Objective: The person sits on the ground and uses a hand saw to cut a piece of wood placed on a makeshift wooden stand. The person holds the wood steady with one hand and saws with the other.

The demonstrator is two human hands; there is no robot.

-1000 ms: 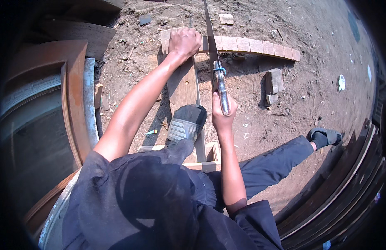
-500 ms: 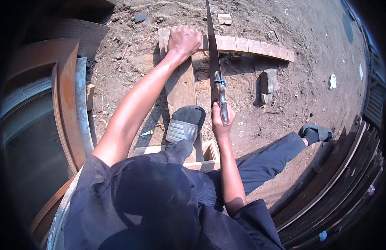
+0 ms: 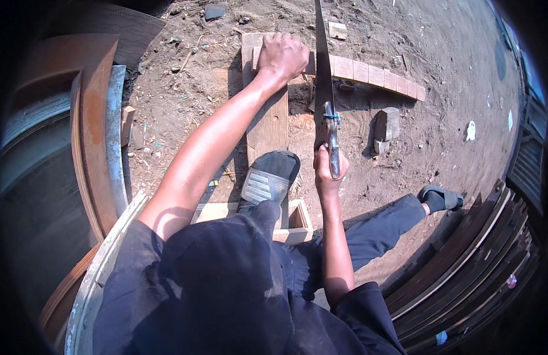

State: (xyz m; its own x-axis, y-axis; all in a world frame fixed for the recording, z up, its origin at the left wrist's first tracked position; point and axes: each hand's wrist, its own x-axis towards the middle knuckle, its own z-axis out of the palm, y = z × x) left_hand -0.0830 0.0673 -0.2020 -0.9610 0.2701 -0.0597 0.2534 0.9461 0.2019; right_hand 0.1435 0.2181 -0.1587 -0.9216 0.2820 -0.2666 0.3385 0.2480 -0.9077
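Brown wood forms the curved frame (image 3: 102, 118) at far left, with a pale blue strip (image 3: 115, 118) along its right edge. Next, a broad plank (image 3: 267, 127) lies lengthwise, its near end at a pale wooden box (image 3: 300, 236). One sandalled foot (image 3: 268, 183) stands on the plank. At the plank's far end, the left hand (image 3: 282, 56) is closed over the left part of a curved batten (image 3: 368, 75); its fingertips are hidden. Just right of that hand, the blade of a saw (image 3: 324, 65) crosses the batten; tooth contact cannot be determined. The right hand (image 3: 330, 168) is clamped around the saw's handle. The batten, marked with cross lines, extends rightward past the plank. Further right, a block (image 3: 387, 124) rests on the ground (image 3: 392, 177), followed by the other sandalled foot (image 3: 441, 199) and long dark boards (image 3: 463, 254).
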